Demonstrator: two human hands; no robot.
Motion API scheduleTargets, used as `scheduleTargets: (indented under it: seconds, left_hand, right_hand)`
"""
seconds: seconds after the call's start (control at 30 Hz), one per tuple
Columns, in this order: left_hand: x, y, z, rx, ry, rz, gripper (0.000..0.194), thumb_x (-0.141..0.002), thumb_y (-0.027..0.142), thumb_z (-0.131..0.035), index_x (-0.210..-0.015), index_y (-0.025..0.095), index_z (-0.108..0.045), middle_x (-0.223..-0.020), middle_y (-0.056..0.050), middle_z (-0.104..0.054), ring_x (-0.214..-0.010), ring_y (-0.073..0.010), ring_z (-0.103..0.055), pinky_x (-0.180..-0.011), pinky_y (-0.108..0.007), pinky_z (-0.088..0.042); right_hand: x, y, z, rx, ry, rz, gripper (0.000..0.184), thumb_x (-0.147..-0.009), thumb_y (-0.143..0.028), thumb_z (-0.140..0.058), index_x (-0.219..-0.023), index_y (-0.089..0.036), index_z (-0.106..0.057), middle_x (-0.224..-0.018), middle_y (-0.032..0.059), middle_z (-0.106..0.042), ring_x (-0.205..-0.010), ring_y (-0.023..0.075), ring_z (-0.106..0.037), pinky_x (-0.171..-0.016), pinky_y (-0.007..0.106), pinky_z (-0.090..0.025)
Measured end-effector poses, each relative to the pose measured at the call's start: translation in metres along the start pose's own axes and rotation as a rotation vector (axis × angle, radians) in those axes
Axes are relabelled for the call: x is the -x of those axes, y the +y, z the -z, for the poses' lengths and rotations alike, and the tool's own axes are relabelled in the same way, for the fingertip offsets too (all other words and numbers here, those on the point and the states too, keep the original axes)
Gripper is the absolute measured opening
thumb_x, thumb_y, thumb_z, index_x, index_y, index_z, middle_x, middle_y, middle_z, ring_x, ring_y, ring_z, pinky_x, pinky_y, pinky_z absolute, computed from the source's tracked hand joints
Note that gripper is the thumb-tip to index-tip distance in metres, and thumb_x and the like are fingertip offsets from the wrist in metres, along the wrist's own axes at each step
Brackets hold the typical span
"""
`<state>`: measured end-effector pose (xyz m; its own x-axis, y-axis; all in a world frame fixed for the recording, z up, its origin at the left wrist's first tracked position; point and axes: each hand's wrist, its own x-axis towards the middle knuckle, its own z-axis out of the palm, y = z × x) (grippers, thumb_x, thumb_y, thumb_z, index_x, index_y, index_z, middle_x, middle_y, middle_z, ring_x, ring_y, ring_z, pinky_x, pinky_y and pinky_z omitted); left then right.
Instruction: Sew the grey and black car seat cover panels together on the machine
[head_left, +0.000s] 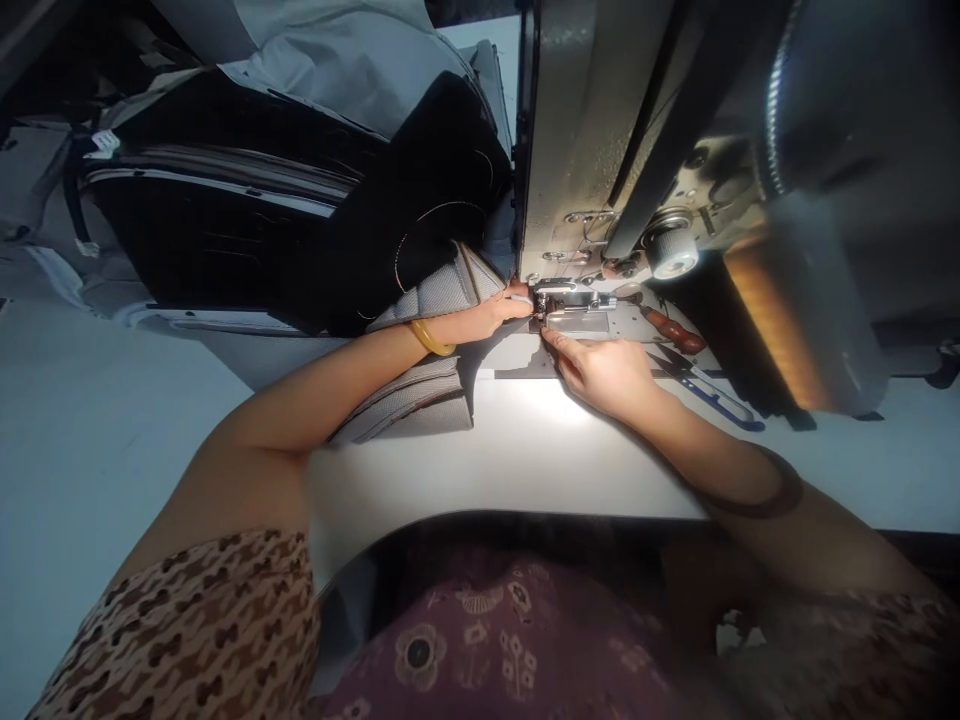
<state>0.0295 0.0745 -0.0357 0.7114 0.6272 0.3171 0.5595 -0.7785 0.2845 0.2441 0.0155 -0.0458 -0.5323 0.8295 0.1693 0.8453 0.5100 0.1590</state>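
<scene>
My left hand (510, 308) is closed on the edge of a grey quilted fabric piece (439, 285), close to the left side of the presser foot (541, 305) of a sewing machine (577, 130). A yellow bangle (433, 338) circles that wrist. From the other side, my right hand (604, 372) reaches in with its index fingertip at the front of the foot. Its other fingers curl under, and whatever they may grip is hidden. Black fabric with curved light stitching (442, 190) is bunched behind my left hand.
Thread snips with blue handles (712, 395) and a brown-handled tool (675, 330) lie right of the foot. More folded grey fabric (420, 400) rests under my left forearm on the white table (420, 475). A large black and grey sewn pile (225, 200) fills the back left.
</scene>
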Motion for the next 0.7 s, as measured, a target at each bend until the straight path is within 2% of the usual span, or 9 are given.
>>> scheduleTargets:
  seconds: [0.33,0.47,0.57,0.7]
  left_hand:
    - [-0.002,-0.005,-0.005,0.049,-0.003,-0.048,0.023,-0.084,0.014,-0.040,-0.078,0.015,-0.063,-0.096,-0.010,-0.062,-0.098,-0.0190,-0.055,-0.095,-0.034,-0.044]
    - [-0.003,-0.007,-0.008,0.107,0.025,-0.053,0.022,-0.084,0.015,-0.040,-0.079,0.016,-0.061,-0.097,-0.009,-0.062,-0.099,-0.0197,-0.055,-0.096,-0.035,-0.044]
    - [-0.006,-0.008,-0.010,0.178,0.053,0.022,0.024,-0.088,0.021,-0.037,-0.083,0.015,-0.061,-0.097,-0.008,-0.062,-0.099,-0.0200,-0.055,-0.096,-0.035,-0.044]
    - [-0.012,-0.002,-0.010,0.247,0.072,0.123,0.038,-0.096,0.026,-0.025,-0.097,0.012,-0.060,-0.099,-0.008,-0.064,-0.099,-0.0188,-0.057,-0.098,-0.034,-0.043]
  right_hand:
    - [0.001,-0.001,0.005,0.012,-0.029,-0.018,0.046,-0.093,-0.034,-0.031,-0.137,-0.032,-0.046,-0.099,0.0009,-0.071,-0.073,0.0202,-0.063,-0.054,0.028,-0.026]
    - [0.000,0.001,0.002,0.031,-0.011,-0.019,0.046,-0.093,-0.035,-0.032,-0.137,-0.032,-0.045,-0.104,0.0004,-0.070,-0.075,0.0198,-0.063,-0.053,0.028,-0.026]
    - [-0.001,0.003,-0.002,0.044,0.014,-0.009,0.046,-0.092,-0.034,-0.033,-0.135,-0.032,-0.048,-0.101,0.0002,-0.070,-0.075,0.0196,-0.064,-0.051,0.028,-0.023]
    - [-0.001,0.007,-0.007,0.042,0.069,0.007,0.045,-0.090,-0.033,-0.035,-0.130,-0.028,-0.054,-0.095,0.0027,-0.072,-0.071,0.0189,-0.064,-0.050,0.027,-0.023]
